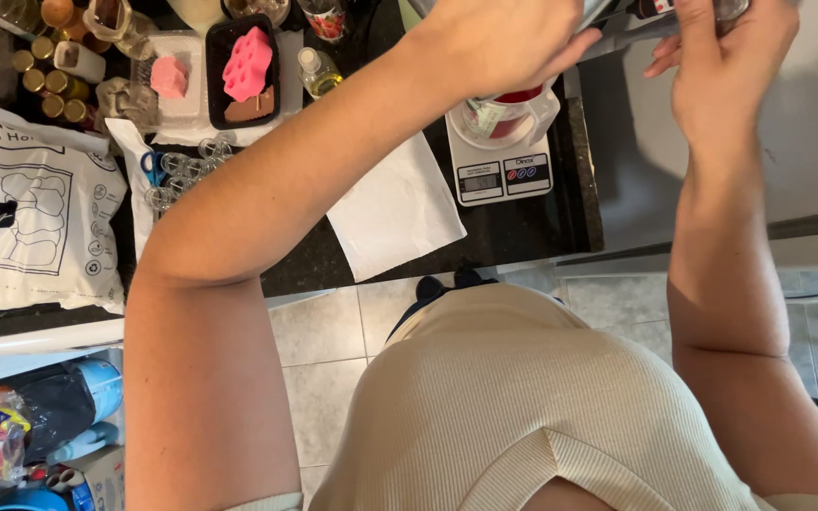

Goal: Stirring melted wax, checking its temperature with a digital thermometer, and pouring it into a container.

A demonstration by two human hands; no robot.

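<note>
Looking straight down over a dark surface (504,241). Left hand (499,38) curled over a grey metallic thing (617,21) at the top edge, fingers closed, though what exactly sits inside that grip is hard to tell. Right hand (726,57) up beside it, fingers wrapped on a clear glass piece (733,9) mostly cut off by the frame. Grey thing's long axis running left to right, tilted slightly; which end leads, cannot tell.

Just under the left hand, a clear measuring cup (508,118) with red and pale contents, standing upright on a white kitchen scale (502,170). White paper sheet (395,208) lying beside the scale. Further left, a black tray (243,71) holding a pink mould. Small gold-lidded jars (49,80) clustered at the far left.
</note>
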